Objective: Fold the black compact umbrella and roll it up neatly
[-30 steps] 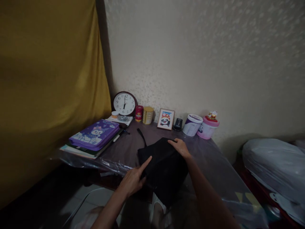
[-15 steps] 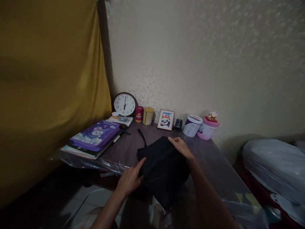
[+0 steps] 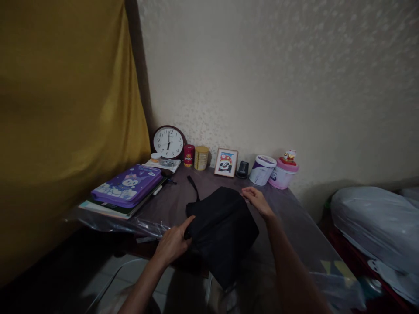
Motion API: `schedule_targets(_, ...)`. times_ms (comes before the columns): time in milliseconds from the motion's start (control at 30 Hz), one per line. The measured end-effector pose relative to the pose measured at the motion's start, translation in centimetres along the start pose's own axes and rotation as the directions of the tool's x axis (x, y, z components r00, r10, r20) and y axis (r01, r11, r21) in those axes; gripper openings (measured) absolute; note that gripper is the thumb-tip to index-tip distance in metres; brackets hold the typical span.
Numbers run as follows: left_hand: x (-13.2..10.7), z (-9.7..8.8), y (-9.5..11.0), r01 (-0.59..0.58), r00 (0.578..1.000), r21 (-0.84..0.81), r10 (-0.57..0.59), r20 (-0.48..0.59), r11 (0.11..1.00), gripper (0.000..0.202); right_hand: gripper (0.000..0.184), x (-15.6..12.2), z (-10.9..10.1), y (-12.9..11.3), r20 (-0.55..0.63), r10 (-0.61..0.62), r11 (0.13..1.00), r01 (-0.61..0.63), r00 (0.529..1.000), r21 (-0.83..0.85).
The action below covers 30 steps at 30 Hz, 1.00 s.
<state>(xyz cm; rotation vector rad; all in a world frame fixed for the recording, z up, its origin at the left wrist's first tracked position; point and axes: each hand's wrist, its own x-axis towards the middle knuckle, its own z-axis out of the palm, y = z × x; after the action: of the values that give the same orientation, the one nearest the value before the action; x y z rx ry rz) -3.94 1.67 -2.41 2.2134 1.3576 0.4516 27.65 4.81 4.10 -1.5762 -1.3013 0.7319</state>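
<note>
A black folding umbrella [image 3: 225, 231], its cloth loose and creased, lies across the front part of the table, one pointed corner drooping over the front edge. From its left side a thin black strap [image 3: 194, 187] sticks out onto the tabletop. My left hand [image 3: 175, 242] is closed around the umbrella's left end, thumb on top of the cloth; the rest of its grip is hidden. At the upper right edge of the cloth my right hand [image 3: 257, 200] has its fingertips pinched together, apparently on the fabric's rim.
A purple case [image 3: 129, 185] rests on books at the left of the plastic-covered table [image 3: 288, 240]. Along the wall stand a clock [image 3: 168, 143], a red can [image 3: 189, 156], a yellow can [image 3: 201, 158], a framed panda picture [image 3: 225, 162], a black stapler-like object [image 3: 242, 170] and two tubs [image 3: 262, 170].
My right hand has gone from lying on the top of the cloth to its right edge, fingers drawn together. My left hand has shifted slightly down and left, still on the umbrella.
</note>
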Motion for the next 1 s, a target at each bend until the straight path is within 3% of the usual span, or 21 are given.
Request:
schedule_targets(100,0.4,-0.2,-0.6,0.029,0.997,-0.142,-0.038,-0.060,0.989,0.067,0.030,-1.0,-1.7,0.0,0.163,-0.083,0.992,0.066,0.983,0.106)
schedule_targets(167,0.7,-0.2,-1.0,0.046,0.993,-0.233,-0.071,-0.098,0.971,0.068,0.038,-1.5,-2.3,-0.2,0.331,-0.143,0.988,0.113,0.933,0.108)
schedule_targets(267,1.1,-0.1,-1.4,0.044,0.986,-0.341,-0.095,-0.134,0.939,0.067,0.048,-2.0,-2.4,-0.5,0.426,-0.239,0.971,0.222,0.873,0.090)
schedule_targets(433,1.4,0.2,-1.8,0.014,0.986,-0.442,-0.086,-0.143,0.897,0.065,0.057,-1.7,-1.7,-0.8,0.418,-0.360,0.919,0.393,0.834,0.006)
schedule_targets(633,1.6,0.5,-2.0,-0.040,0.989,-0.499,-0.037,-0.142,0.866,0.064,0.022,-1.7,-0.9,-2.0,0.428,-0.446,0.866,0.499,0.786,-0.013)
schedule_targets(800,1.2,0.0,-1.3,-0.057,0.995,-0.494,0.007,-0.102,0.868,0.061,0.015,-2.1,-0.5,-3.1,0.343,-0.450,0.880,0.476,0.825,0.009)
schedule_targets(1000,0.6,-0.3,-0.3,0.001,0.999,-0.359,-0.017,-0.040,0.933,0.059,0.016,-2.6,1.0,-4.8,0.236,-0.430,0.903,0.416,0.871,0.108)
